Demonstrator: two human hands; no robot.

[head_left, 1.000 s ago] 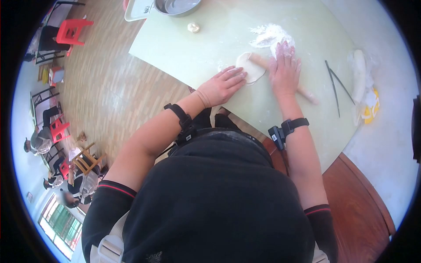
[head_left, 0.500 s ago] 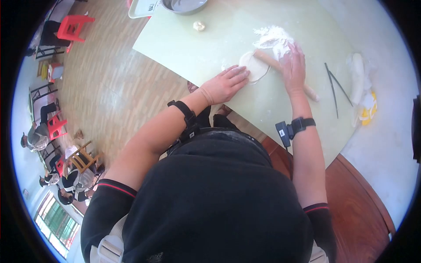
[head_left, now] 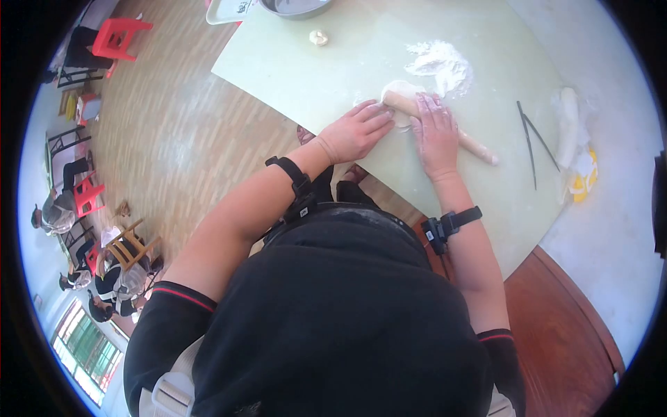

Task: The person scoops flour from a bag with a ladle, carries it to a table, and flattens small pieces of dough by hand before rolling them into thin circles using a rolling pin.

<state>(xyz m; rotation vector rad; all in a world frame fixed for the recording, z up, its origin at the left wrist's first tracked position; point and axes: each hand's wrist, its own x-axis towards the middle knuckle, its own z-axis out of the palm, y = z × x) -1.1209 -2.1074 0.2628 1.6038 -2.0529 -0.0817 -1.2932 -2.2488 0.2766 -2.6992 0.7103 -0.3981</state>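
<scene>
A flat round of dough lies on the pale green tabletop, partly covered by a wooden rolling pin. My left hand holds the near left edge of the dough, its fingers close together and dusted with flour. With its palm over the middle of the pin, my right hand presses the pin onto the dough. The pin's left end rests on the dough, close to my left fingertips. Just beyond the pin is a heap of white flour.
A small dough lump sits near the far edge, by a metal bowl and a white tray. Two dark chopsticks lie at right, beside a plastic bag. Several people and red stools are at far left.
My right hand has moved left and toward me, rolling the pin over the dough so it now covers more of it. My left hand has stayed nearly in place.
</scene>
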